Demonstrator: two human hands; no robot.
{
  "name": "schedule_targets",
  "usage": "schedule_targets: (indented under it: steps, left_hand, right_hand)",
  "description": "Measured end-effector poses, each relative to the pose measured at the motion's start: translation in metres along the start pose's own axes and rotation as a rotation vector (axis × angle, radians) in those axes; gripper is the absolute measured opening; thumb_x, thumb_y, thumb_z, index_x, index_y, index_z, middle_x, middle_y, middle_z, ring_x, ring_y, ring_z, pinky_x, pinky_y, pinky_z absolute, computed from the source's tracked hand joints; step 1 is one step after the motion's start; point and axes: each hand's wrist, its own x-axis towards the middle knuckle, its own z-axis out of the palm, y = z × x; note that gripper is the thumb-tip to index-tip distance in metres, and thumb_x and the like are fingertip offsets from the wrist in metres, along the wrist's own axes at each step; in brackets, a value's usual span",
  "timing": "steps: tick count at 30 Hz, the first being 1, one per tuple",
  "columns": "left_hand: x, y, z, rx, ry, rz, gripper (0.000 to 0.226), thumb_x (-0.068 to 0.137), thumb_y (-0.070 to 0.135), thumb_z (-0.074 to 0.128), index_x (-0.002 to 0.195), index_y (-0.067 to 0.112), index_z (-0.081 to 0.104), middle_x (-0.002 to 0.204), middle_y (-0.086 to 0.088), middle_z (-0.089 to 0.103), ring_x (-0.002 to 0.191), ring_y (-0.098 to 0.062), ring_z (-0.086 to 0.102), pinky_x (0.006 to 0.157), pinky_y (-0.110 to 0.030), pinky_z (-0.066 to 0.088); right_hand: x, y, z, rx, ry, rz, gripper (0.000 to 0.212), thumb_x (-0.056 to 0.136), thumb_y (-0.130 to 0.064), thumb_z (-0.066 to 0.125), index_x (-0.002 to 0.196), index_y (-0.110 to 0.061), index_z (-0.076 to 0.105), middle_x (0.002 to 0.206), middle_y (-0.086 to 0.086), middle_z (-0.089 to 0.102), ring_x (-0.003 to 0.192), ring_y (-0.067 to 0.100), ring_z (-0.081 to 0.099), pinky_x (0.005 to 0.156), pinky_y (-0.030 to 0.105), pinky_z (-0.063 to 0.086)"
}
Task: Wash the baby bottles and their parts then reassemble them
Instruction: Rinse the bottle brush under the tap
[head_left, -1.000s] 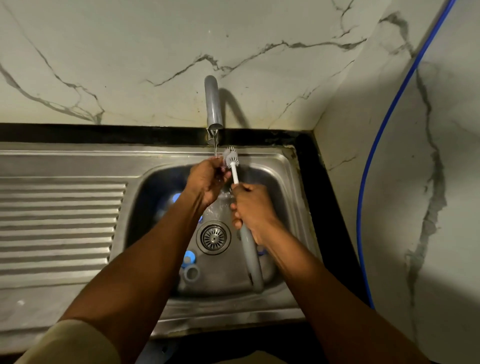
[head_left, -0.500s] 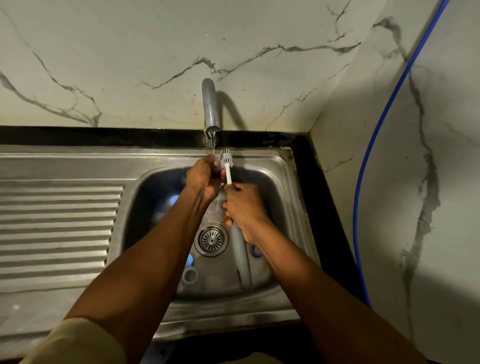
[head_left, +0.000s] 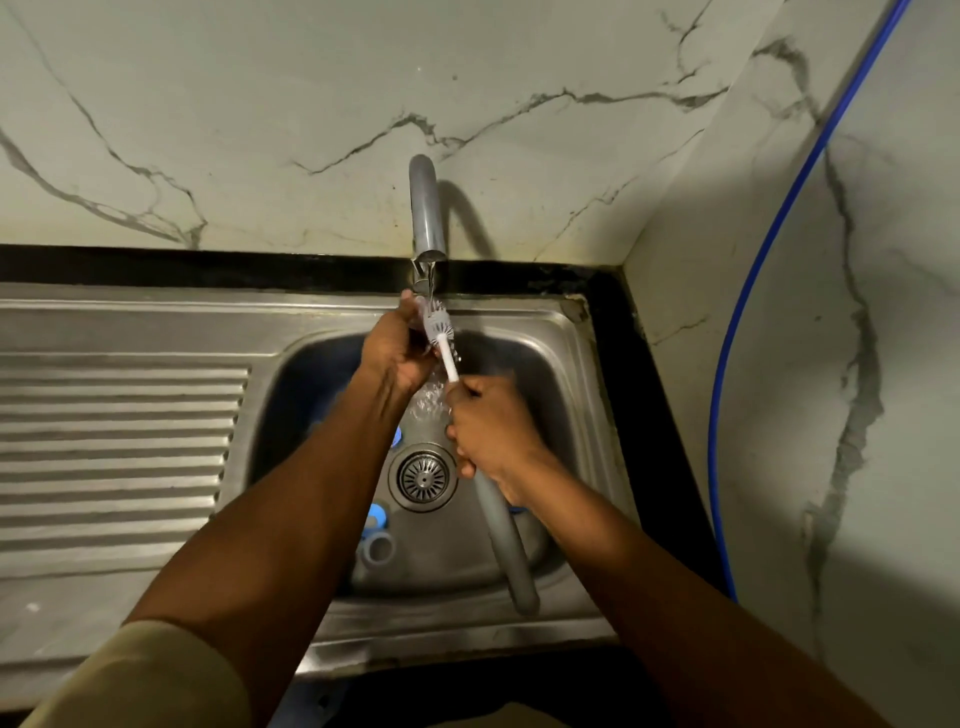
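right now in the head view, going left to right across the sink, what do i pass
ribbed drainboard → left hand → right hand, its grip on the brush → black counter strip → blue hose

Blue cable (head_left: 712, 441) down the veined marble wall (head_left: 260, 104), ribbed drainboard (head_left: 114, 441) at left.
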Motion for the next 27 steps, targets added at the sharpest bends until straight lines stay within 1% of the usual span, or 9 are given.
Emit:
schedule_targets:
  steps: [2,4,6,10,14,17,20,22,27]
  left_hand:
    - [0.002,0.003,0.003,0.007,0.041,0.001,0.022,0.101,0.025,0.058,0.085,0.012,0.063,0.068,0.0,0.061,0.063,-0.012,0.06,0.079,-0.029,0.056]
    - [0.004,-0.006,0.009,0.08,0.024,0.015,0.023,0.103,0.021,0.053,0.083,0.013,0.062,0.061,0.001,0.062,0.049,-0.008,0.057,0.054,-0.022,0.048]
    - [0.002,-0.011,0.012,0.145,0.009,0.011,0.025,0.104,0.018,0.05,0.08,0.016,0.059,0.055,0.003,0.059,0.042,-0.006,0.051,0.045,-0.02,0.041]
    - [0.006,0.005,0.006,-0.063,-0.017,-0.064,0.032,0.103,0.035,0.053,0.08,0.014,0.058,0.065,0.001,0.057,0.057,-0.011,0.056,0.056,-0.028,0.05]
    - [0.007,0.009,0.009,-0.023,-0.023,-0.014,0.03,0.104,0.034,0.05,0.081,0.016,0.057,0.06,0.005,0.053,0.049,-0.005,0.052,0.04,-0.018,0.046]
    - [0.012,0.013,0.014,-0.027,0.043,0.033,0.02,0.103,0.032,0.054,0.101,0.012,0.058,0.056,0.004,0.058,0.046,-0.005,0.053,0.038,-0.018,0.044]
    - [0.017,0.017,0.011,-0.04,0.116,0.037,0.024,0.103,0.031,0.054,0.092,0.011,0.059,0.059,0.001,0.056,0.047,-0.011,0.054,0.05,-0.022,0.05]
    - [0.012,0.012,0.011,0.008,0.062,-0.007,0.022,0.103,0.024,0.054,0.085,0.011,0.059,0.066,-0.002,0.056,0.056,-0.014,0.056,0.062,-0.028,0.051]
    - [0.002,-0.002,0.009,0.235,-0.005,-0.028,0.021,0.102,0.014,0.049,0.085,0.014,0.062,0.066,0.002,0.057,0.054,-0.006,0.041,0.054,-0.017,0.04]
  right_hand:
    - [-0.002,0.002,0.001,-0.019,0.01,-0.015,0.031,0.105,-0.022,0.042,0.102,0.002,0.062,0.059,0.004,0.048,0.038,0.011,0.042,0.035,0.021,0.036]
    - [0.01,-0.004,0.0,-0.003,0.071,-0.028,0.031,0.105,-0.02,0.042,0.101,0.001,0.063,0.058,0.005,0.049,0.037,0.012,0.043,0.037,0.023,0.037]
    - [0.019,-0.012,-0.002,0.037,0.104,-0.017,0.029,0.105,-0.019,0.041,0.101,-0.002,0.064,0.059,0.005,0.049,0.035,0.011,0.042,0.036,0.023,0.036]
    - [0.001,-0.006,0.001,-0.062,-0.001,-0.038,0.028,0.105,-0.019,0.042,0.098,-0.002,0.063,0.059,0.004,0.049,0.037,0.01,0.044,0.036,0.022,0.037]
    - [-0.005,0.002,0.012,-0.094,-0.004,-0.058,0.028,0.104,-0.019,0.042,0.086,-0.008,0.06,0.061,0.004,0.05,0.041,0.014,0.046,0.039,0.026,0.041]
    - [-0.006,0.002,0.02,-0.1,0.031,-0.063,0.027,0.106,-0.024,0.042,0.097,-0.009,0.063,0.066,0.002,0.053,0.046,0.012,0.051,0.04,0.025,0.043]
    - [-0.005,0.003,0.018,-0.032,0.07,-0.057,0.026,0.106,-0.026,0.042,0.107,-0.011,0.063,0.069,0.002,0.055,0.044,0.009,0.051,0.039,0.023,0.043]
    - [0.001,0.003,0.013,-0.008,0.111,-0.046,0.027,0.106,-0.025,0.041,0.104,-0.009,0.063,0.069,0.004,0.055,0.042,0.011,0.049,0.039,0.023,0.04]
    - [0.02,-0.008,-0.005,0.039,0.09,0.007,0.028,0.104,-0.021,0.043,0.1,-0.005,0.065,0.059,0.004,0.05,0.039,0.012,0.044,0.036,0.022,0.036]
